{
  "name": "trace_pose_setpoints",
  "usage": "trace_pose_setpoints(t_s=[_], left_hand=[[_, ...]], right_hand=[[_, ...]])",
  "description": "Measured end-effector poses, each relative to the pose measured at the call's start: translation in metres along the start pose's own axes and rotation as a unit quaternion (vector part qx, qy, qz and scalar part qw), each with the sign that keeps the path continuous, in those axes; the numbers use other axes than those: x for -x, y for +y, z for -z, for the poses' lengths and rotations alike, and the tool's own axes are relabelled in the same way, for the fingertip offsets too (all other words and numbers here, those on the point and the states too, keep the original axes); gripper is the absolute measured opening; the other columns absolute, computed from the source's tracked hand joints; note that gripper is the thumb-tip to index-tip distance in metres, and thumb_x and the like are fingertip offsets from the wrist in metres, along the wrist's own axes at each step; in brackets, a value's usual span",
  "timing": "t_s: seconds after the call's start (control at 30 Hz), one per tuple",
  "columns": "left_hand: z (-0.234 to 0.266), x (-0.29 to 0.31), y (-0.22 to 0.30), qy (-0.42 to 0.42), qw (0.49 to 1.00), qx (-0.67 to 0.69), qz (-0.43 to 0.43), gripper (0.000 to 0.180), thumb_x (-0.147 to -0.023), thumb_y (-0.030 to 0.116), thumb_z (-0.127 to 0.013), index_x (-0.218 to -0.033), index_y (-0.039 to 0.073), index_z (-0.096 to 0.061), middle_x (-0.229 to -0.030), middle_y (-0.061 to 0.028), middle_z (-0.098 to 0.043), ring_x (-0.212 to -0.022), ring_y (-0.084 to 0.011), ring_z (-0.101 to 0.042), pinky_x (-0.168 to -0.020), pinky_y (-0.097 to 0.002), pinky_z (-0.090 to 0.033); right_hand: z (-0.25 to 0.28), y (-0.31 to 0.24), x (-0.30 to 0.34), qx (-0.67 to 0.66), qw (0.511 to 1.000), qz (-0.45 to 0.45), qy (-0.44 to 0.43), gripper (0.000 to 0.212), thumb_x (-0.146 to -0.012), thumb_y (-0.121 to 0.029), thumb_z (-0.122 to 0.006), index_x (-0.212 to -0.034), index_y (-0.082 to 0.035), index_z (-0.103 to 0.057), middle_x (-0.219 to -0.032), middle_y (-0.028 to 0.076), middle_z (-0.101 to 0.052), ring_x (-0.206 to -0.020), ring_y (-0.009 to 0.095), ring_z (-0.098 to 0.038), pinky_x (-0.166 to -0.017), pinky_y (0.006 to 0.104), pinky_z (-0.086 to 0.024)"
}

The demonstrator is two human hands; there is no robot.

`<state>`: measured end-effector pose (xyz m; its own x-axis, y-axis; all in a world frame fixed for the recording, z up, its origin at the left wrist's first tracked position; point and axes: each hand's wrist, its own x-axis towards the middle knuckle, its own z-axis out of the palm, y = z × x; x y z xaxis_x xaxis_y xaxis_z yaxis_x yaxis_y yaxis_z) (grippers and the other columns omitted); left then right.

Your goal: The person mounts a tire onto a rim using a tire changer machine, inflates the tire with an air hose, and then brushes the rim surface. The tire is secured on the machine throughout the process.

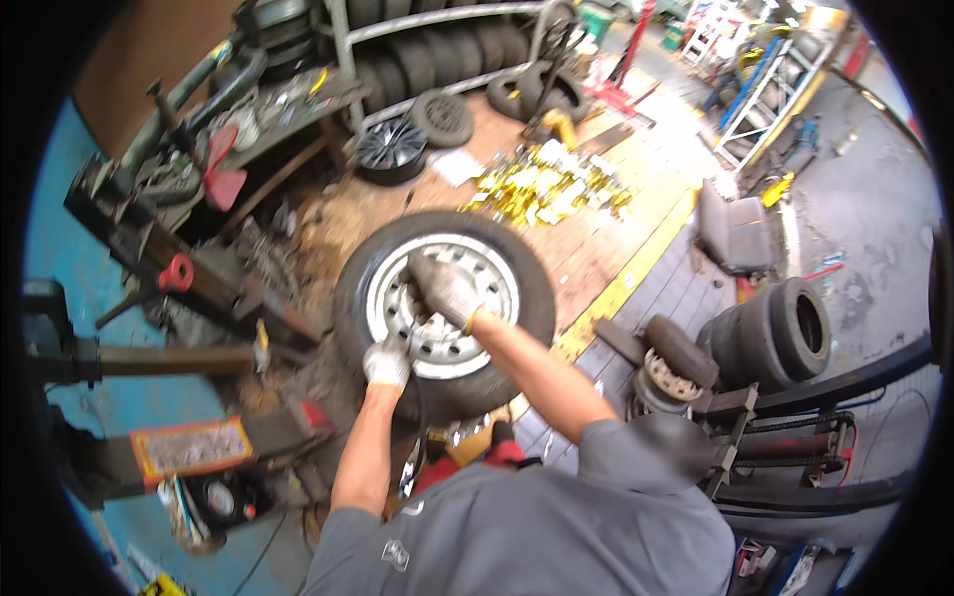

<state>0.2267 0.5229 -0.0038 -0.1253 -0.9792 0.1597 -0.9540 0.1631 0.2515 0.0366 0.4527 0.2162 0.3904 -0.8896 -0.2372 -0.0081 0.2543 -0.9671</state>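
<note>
From where I stand, the person's right hand (445,290), gloved with a dark palm side, lies over the silver rim (500,260) of a wheel, its fingers together and reaching to the far left part of the disc. I can't tell whether they grip anything; the hand itself covers what is beneath. The left hand (388,362), in a pale glove, sits at the rim's near-left edge with its fingers drawn in narrow, but their tips blur into the dark around the hub, so I can't say what they hold. The wheel's tire (535,288) lies flat on the floor in front of the person, its near edge partly hidden by the arms. The left forearm rises almost straight; the right one slants inward, reaching farther out, palm apparently down.
</note>
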Motion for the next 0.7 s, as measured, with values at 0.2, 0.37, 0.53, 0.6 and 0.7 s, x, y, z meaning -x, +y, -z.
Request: trace_pose_setpoints(t_s=[0.2,0.37,0.53,0.6,0.7], left_hand=[[-0.001,-0.012,-0.007,-0.058,0.997,-0.044,-0.031,0.019,-0.089,0.031,-0.075,-0.091,0.014,-0.082,-0.097,-0.0142,-0.078,-0.091,-0.0343,-0.076,-0.084,-0.0481,-0.061],[-0.013,-0.003,-0.007,-0.03,0.997,-0.064,-0.038,0.019,-0.086,0.031,-0.076,-0.09,0.013,-0.082,-0.09,-0.0117,-0.076,-0.087,-0.0332,-0.075,-0.083,-0.0471,-0.059],[-0.024,0.005,-0.009,0.045,0.998,-0.008,-0.038,0.015,-0.085,0.026,-0.073,-0.082,0.013,-0.079,-0.088,-0.0135,-0.075,-0.085,-0.0337,-0.074,-0.079,-0.048,-0.058],[-0.027,0.008,-0.016,0.038,0.999,-0.004,-0.03,0.013,-0.084,0.023,-0.072,-0.082,0.013,-0.079,-0.088,-0.0136,-0.075,-0.086,-0.0336,-0.074,-0.079,-0.0479,-0.058],[-0.026,0.007,-0.013,0.068,0.996,-0.008,-0.05,0.011,-0.081,0.019,-0.072,-0.08,0.011,-0.079,-0.09,-0.0115,-0.076,-0.088,-0.0316,-0.074,-0.08,-0.0463,-0.058]], right_hand=[[-0.001,0.016,-0.01,-0.264,0.964,0.046,-0.001,0.042,-0.113,-0.041,-0.054,-0.114,-0.002,-0.072,-0.096,0.009,-0.069,-0.072,0.02,-0.066,-0.068,0.0367,-0.058],[-0.005,-0.004,0.003,0.004,1.0,0.01,0.016,0.047,-0.112,-0.044,-0.049,-0.102,-0.003,-0.069,-0.073,0.004,-0.059,-0.058,0.016,-0.056,-0.055,0.0361,-0.051],[-0.018,0.022,-0.01,-0.354,0.935,0.021,-0.03,0.032,-0.111,-0.034,-0.058,-0.118,-0.004,-0.068,-0.093,0.004,-0.068,-0.075,0.016,-0.064,-0.082,0.0348,-0.06],[-0.011,0.01,0.001,0.04,0.997,0.065,0.03,0.05,-0.111,-0.042,-0.057,-0.132,0.0,-0.07,-0.106,0.012,-0.076,-0.085,0.019,-0.071,-0.082,0.0348,-0.058],[0.009,0.017,-0.016,0.317,0.942,0.088,0.065,0.037,-0.108,-0.036,-0.056,-0.113,-0.002,-0.071,-0.081,0.012,-0.07,-0.058,0.022,-0.064,-0.057,0.0392,-0.056]])
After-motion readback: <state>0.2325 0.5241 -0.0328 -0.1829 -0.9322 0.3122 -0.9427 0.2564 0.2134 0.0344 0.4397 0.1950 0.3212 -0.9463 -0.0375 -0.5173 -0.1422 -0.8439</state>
